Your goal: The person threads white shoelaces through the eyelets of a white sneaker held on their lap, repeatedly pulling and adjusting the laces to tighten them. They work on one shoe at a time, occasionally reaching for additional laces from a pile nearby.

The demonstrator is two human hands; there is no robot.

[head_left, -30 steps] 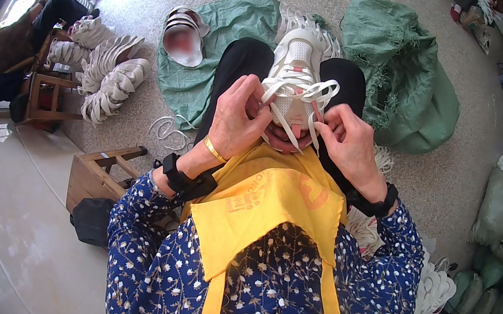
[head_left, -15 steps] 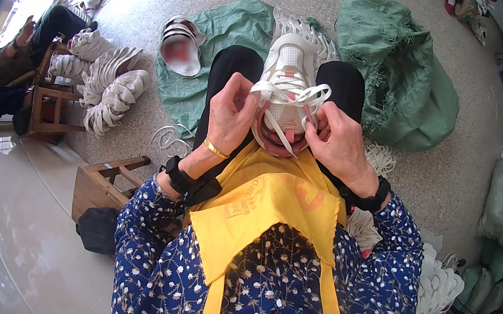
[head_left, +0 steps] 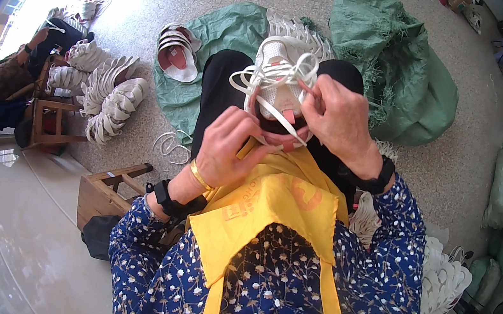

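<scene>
A white sneaker with a pink lining rests between my knees, toe pointing away from me. Its white laces are tied in a loose bow over the tongue. My left hand has its thumb and curled fingers at the heel collar, on the left side. My right hand pinches the pink-lined edge of the opening on the right, just below the lace loops. The inside of the shoe is dark, and my right palm hides part of its right side.
Beyond my knees lie a green sack with several white shoes and a bulging green sack. Piled shoe parts and a wooden stool stand left. Another person sits at far left. More shoe parts are at right.
My left hand has dropped from the lace area to the heel collar. My right hand stays at the opening's right edge, slightly raised. The bow hangs looser to the left.
</scene>
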